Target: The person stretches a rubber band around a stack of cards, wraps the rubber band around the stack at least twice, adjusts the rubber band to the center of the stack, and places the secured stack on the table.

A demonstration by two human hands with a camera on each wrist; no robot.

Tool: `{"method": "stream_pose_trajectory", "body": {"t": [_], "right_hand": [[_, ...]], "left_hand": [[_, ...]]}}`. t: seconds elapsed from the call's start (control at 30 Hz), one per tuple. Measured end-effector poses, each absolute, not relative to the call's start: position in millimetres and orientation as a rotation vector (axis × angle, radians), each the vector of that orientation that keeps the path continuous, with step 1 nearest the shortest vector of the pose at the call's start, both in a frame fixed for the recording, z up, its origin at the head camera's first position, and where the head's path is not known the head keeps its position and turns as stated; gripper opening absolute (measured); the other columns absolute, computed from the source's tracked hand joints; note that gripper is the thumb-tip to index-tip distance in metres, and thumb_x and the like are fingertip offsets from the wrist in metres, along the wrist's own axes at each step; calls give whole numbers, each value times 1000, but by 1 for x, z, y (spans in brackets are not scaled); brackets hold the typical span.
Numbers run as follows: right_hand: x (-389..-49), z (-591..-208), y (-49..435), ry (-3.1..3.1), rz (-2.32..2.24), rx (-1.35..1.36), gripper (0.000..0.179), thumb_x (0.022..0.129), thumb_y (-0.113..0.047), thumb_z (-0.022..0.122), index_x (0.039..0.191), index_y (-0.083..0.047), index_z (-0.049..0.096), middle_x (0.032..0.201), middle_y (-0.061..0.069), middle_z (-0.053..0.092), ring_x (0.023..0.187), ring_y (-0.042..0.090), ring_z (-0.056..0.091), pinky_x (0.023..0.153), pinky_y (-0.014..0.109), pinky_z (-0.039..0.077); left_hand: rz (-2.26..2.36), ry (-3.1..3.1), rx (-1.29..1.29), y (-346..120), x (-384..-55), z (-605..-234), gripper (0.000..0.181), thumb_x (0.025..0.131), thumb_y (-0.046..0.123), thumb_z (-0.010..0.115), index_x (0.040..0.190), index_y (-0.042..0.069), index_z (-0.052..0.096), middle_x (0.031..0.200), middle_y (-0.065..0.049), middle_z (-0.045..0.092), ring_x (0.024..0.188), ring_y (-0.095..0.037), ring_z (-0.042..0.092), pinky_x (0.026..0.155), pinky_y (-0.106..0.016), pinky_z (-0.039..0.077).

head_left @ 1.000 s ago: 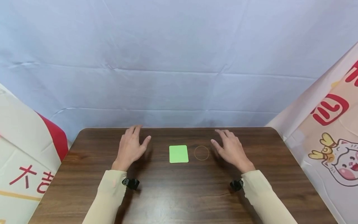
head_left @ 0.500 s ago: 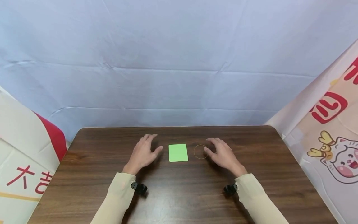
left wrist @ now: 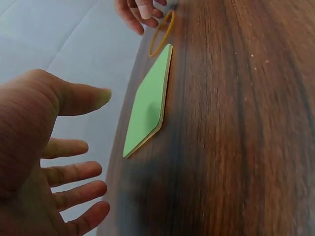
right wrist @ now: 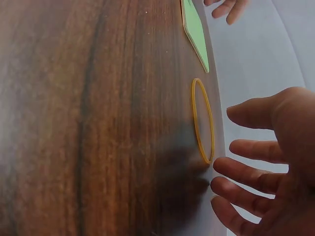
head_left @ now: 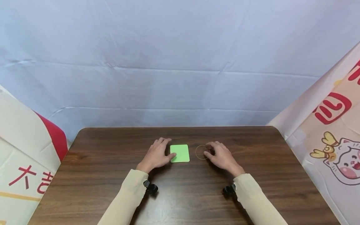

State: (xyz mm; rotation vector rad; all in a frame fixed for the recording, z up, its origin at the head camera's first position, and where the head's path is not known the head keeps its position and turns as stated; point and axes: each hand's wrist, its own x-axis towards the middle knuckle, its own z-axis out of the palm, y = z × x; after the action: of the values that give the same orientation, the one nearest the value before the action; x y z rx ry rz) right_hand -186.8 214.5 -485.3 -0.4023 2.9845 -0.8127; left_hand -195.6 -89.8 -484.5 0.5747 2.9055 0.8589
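A light green square pad with rounded corners (head_left: 180, 153) lies flat on the dark wooden table; the left wrist view shows its thin tan edge. To its right lies a thin yellow rubber band (right wrist: 196, 115), spread in a ring. My left hand (head_left: 156, 155) hovers at the pad's left side, thumb over its edge in the head view, fingers spread and holding nothing. Over the band's right side is my right hand (head_left: 222, 157), fingers loosely bent with a gap between thumb and fingers. Whether its fingertips touch the band is unclear.
The wooden table (head_left: 180, 200) has rounded far corners. Behind it hangs a pale cloth backdrop (head_left: 174, 62). Printed banners flank it, one at the left (head_left: 22, 150) and one at the right (head_left: 334, 140). Each wrist wears a small black camera.
Both hands have moved inward over the table, the left rightward to the green pad and the right leftward to the rubber band. The pad and band lie where they were.
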Motion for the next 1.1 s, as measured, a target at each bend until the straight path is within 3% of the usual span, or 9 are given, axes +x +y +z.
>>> {"method": "stream_pose_trajectory", "body": {"t": [0.5,0.8,1.1], "right_hand": [[-205,-492,209,2992,-799,-435,35,96,-21,72,124,-3,68,103,10,60,92,26,55,80,47,47],[-210,-491,206,2977,-772,-453,33,95,-19,73,123,-2,69,102,9,58,91,26,54,80,46,48],[-213,-492,205,2984,-750,-449,27,94,-18,74,117,-3,71,101,8,58,89,24,54,79,45,49]], "left_hand": [[875,2751,535,-81,-209,-492,91,74,40,91,148,9,50,130,-16,46,112,-32,41,96,-49,39],[834,2735,516,-77,-214,-486,85,67,30,97,139,8,56,125,-15,44,112,-34,38,97,-50,35],[778,2682,434,-69,-224,-478,79,62,24,100,128,8,59,111,-11,42,102,-30,35,89,-44,33]]}}
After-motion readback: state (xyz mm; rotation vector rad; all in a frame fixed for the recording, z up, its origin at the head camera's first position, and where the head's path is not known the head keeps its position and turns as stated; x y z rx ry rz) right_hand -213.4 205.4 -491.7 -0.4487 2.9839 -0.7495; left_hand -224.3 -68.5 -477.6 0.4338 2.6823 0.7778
